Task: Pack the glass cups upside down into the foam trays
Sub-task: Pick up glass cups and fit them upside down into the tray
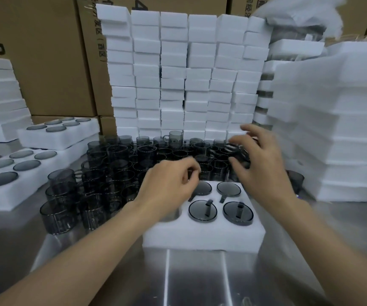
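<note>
Steel bench (195,279): white foam tray (200,235) holding four upturned smoky grey glass cups (202,210). My right hand (264,164) grips a blurred grey cup (239,151); my left hand (169,184) curled, contents unclear.

bright, even, cool-white light from above; no hard shadows. white foam stacks (332,129) at right near blown out, lines between layers washed pale. faint soft shadow under left hand (169,186) on foam tray (202,233). steel table (200,281) carries pale vertical streaks of glare. right hand (264,164) and glass cup (239,151) in its fingers smeared by motion blur. loose dark cups (112,164) murky, outlines merging. wide-angle bend: cardboard boxes (52,62) lean at edges, forearms (78,261) stretch toward lower corners. overall focus soft.
</note>
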The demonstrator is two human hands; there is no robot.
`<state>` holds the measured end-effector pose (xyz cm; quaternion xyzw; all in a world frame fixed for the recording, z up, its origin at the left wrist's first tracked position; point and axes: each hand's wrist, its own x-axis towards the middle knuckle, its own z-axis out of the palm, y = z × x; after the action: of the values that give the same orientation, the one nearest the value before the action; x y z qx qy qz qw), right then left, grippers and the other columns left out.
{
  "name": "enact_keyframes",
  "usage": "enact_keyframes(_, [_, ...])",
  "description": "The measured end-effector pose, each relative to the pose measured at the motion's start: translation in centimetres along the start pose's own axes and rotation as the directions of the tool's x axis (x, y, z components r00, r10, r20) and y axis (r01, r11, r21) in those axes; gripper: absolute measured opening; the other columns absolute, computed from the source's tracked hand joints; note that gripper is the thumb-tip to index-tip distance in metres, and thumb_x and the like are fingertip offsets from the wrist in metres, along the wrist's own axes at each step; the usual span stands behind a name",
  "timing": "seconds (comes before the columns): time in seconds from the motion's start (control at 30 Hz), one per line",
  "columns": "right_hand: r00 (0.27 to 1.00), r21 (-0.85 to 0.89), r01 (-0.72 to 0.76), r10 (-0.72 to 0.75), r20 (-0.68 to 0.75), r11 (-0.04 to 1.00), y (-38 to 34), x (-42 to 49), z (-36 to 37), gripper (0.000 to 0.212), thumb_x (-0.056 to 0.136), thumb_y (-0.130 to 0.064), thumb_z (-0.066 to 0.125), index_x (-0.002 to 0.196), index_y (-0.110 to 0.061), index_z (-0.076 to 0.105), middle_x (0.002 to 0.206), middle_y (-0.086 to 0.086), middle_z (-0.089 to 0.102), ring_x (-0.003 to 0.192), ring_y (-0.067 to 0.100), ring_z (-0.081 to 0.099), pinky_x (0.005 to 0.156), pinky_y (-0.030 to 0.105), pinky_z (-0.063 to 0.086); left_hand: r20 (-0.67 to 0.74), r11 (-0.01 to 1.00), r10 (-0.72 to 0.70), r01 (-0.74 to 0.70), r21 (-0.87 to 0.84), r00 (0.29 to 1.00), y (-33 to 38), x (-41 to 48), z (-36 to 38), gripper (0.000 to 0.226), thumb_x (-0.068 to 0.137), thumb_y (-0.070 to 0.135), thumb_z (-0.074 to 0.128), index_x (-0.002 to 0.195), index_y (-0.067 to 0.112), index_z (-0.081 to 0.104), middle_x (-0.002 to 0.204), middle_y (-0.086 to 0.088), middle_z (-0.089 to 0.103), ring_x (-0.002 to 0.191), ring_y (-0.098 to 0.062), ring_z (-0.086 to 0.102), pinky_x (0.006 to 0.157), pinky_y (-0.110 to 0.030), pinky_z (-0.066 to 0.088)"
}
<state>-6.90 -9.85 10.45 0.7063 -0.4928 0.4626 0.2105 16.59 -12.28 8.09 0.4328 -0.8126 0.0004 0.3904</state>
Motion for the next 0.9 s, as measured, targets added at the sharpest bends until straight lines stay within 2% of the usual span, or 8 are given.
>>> enact_keyframes(0.1, [0.982, 0.105, 0.184, -0.177, -0.072, 0.977, -3.2, -0.7, 1.0, 0.037, 0.088, -0.010, 0.085, 0.123, -0.012, 0.073, 0.141, 0.009, 0.059, 0.128, 0.027, 0.054, 0.113, 0.041, 0.045, -0.163, 0.993, 0.112, -0.118, -0.027, 0.980, -0.1, -0.5, -0.4, 0.036, 0.099, 0.042, 0.069, 0.132, 0.045, 0.056, 0.080, 0.016, 0.059, 0.070, -0.004, 0.059, 0.061, -0.029, 0.050])
enact_keyframes(0.23, [0.940, 0.104, 0.328, -0.315, -0.128, 0.939, -5.7, -1.3, 1.8, 0.032, 0.091, -0.002, 0.083, 0.121, -0.007, 0.077, 0.135, 0.013, 0.064, 0.126, 0.028, 0.059, 0.110, 0.040, 0.048, -0.324, 0.983, 0.123, -0.160, -0.089, 0.938, -0.2, -0.7, -0.5, 0.039, 0.092, 0.023, 0.071, 0.130, 0.029, 0.067, 0.102, 0.018, 0.069, 0.080, -0.001, 0.061, 0.069, -0.027, 0.053])
enact_keyframes(0.33, [0.961, 0.166, 0.272, -0.259, -0.098, 0.948, -5.6, -1.6, 1.8, 0.036, 0.089, 0.001, 0.083, 0.123, -0.006, 0.076, 0.137, 0.013, 0.062, 0.130, 0.028, 0.059, 0.115, 0.030, 0.044, -0.340, 0.969, 0.167, -0.218, -0.117, 0.926, -0.2, -0.5, -0.5, 0.047, 0.090, 0.019, 0.071, 0.135, 0.027, 0.066, 0.113, 0.015, 0.069, 0.074, 0.003, 0.061, 0.071, -0.031, 0.058])
enact_keyframes(0.47, [0.976, 0.192, 0.218, -0.208, -0.071, 0.957, -4.8, -1.7, 1.5, 0.039, 0.091, -0.008, 0.085, 0.128, -0.010, 0.073, 0.137, 0.008, 0.061, 0.131, 0.024, 0.058, 0.115, 0.030, 0.045, -0.316, 0.949, 0.224, -0.281, -0.146, 0.922, -0.3, -0.6, -0.5, 0.049, 0.090, 0.017, 0.079, 0.137, 0.024, 0.066, 0.116, 0.013, 0.066, 0.071, -0.005, 0.067, 0.070, -0.039, 0.060])
enact_keyframes(0.63, [0.996, 0.256, 0.057, -0.037, -0.084, 0.965, -4.5, -1.8, 1.8, 0.041, 0.086, -0.020, 0.091, 0.122, -0.012, 0.073, 0.127, 0.002, 0.061, 0.119, 0.020, 0.062, 0.105, 0.029, 0.051, -0.203, 0.965, 0.202, -0.230, -0.124, 0.958, 0.3, -0.9, -1.0, 0.072, 0.084, 0.041, 0.085, 0.150, 0.035, 0.055, 0.132, 0.018, 0.057, 0.082, -0.006, 0.068, 0.065, -0.037, 0.060])
enact_keyframes(0.73, [0.994, 0.253, 0.037, -0.011, -0.106, 0.967, -4.6, -1.7, 1.9, 0.042, 0.083, -0.027, 0.093, 0.118, -0.012, 0.073, 0.122, 0.000, 0.062, 0.117, 0.019, 0.060, 0.101, 0.032, 0.052, -0.181, 0.964, 0.241, -0.256, -0.069, 0.954, 0.8, -1.0, -1.2, 0.076, 0.084, 0.054, 0.082, 0.151, 0.031, 0.055, 0.141, 0.017, 0.052, 0.086, -0.008, 0.068, 0.061, -0.037, 0.060])
enact_keyframes(0.83, [0.991, 0.248, 0.090, -0.061, -0.120, 0.965, -4.9, -1.8, 1.9, 0.043, 0.082, -0.028, 0.093, 0.117, -0.013, 0.073, 0.125, 0.002, 0.060, 0.120, 0.017, 0.057, 0.105, 0.026, 0.048, -0.244, 0.962, 0.242, -0.266, -0.069, 0.939, 1.0, -1.0, -1.2, 0.069, 0.084, 0.047, 0.077, 0.146, 0.023, 0.061, 0.138, 0.013, 0.059, 0.091, -0.011, 0.070, 0.062, -0.038, 0.061])
enact_keyframes(0.9, [0.989, 0.277, 0.125, -0.099, -0.108, 0.953, -5.2, -1.9, 1.8, 0.044, 0.083, -0.024, 0.092, 0.121, -0.015, 0.072, 0.130, 0.002, 0.058, 0.124, 0.015, 0.056, 0.108, 0.024, 0.045, -0.295, 0.958, 0.227, -0.268, -0.106, 0.928, 0.7, -1.0, -1.0, 0.066, 0.082, 0.033, 0.083, 0.144, 0.021, 0.064, 0.136, 0.012, 0.065, 0.104, -0.010, 0.071, 0.072, -0.037, 0.062])
